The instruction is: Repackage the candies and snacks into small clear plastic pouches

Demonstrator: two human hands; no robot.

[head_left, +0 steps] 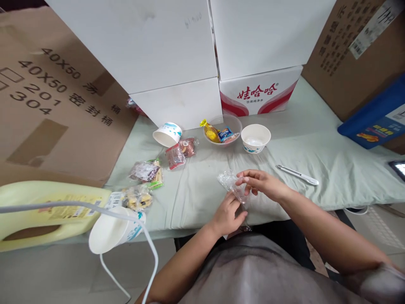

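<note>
Crumpled clear plastic wrap (226,180) is positioned over the front part of the cloth-covered desk (196,190). Its near side is touched by the partly curled fingers of the left hand (225,213), thumb spread apart; its right side is met by the loosely curved, slightly parted fingers of the right hand (261,183). Whether it is pinched by either cannot be told. The left hand is held back uppermost, the right angled inward. Beyond, wrapped snacks (212,134) are contained in a clear plastic bowl (237,123), flanked by a paper bowl (257,147). The desk is backed by white cartons (177,46).
</note>
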